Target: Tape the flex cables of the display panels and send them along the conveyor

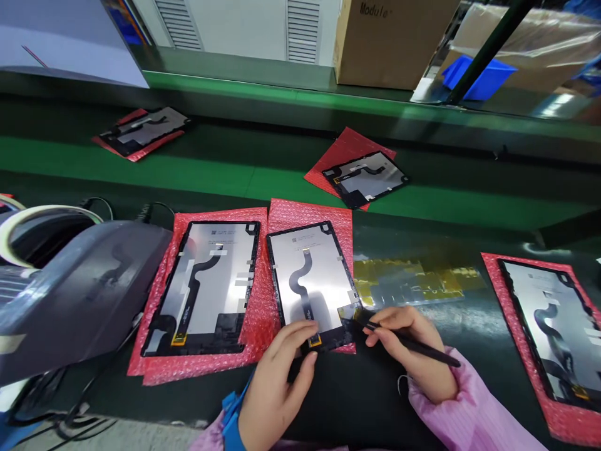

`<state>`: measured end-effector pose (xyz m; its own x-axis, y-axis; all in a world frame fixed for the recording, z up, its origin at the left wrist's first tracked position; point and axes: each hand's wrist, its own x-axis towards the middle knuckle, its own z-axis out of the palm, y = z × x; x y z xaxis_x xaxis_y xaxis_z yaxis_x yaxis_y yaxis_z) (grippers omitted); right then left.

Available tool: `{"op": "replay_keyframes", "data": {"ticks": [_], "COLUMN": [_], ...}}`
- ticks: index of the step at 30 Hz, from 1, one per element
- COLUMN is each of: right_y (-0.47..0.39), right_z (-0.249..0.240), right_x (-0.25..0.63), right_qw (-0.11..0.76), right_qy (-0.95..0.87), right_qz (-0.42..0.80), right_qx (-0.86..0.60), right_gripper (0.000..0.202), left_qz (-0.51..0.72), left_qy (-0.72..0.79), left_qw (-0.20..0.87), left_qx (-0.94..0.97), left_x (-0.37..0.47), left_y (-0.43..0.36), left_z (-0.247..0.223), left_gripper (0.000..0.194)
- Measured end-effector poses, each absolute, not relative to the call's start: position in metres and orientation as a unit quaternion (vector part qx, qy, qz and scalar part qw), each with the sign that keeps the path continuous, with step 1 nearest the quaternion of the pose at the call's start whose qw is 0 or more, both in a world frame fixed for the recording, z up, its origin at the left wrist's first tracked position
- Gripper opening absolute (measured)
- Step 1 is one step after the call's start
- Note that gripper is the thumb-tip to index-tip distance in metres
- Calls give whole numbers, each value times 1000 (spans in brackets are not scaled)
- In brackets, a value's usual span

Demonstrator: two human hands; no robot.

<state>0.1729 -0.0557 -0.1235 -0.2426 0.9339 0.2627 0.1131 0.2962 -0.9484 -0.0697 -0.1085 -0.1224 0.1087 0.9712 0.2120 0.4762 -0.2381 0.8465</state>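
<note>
Person's bare hands at work on a display panel (322, 282), which lies on red wrap (340, 228).
L hand (279, 385) rests on panel's near edge, thumb & fingers apart; R hand (420, 371), apart from L, pinches a black tool (432, 354), tip at panel's near-right corner, by a small film (347, 312). Right of panel: sheet w/ gold strips (413, 282). Left of panel: 2nd panel (230, 266) w/ more pale tabs. Progress, approx.: cable (297, 285) in place; film prob. not yet settled; tabs poss. left.
</note>
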Motion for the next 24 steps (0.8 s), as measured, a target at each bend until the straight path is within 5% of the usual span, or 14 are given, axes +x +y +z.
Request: {"op": "replay_keyframes", "data": {"ticks": [9,24], "right_y": [-63,-69], "right_z": [-105,-107], "right_x": [155,151], "right_qw": [422,411], "right_qy": [-778,-819], "right_qz": [333,204], "right_qx": [-325,-345], "right_gripper": [10,7], "left_qz": [441,453], "left_qy": [499,510], "left_qw": [545,554], "left_qx": [510,477], "left_x": [-40,-37], "left_y": [-92,-88], "left_z": [-114,-109], "left_gripper": [21,11]}}
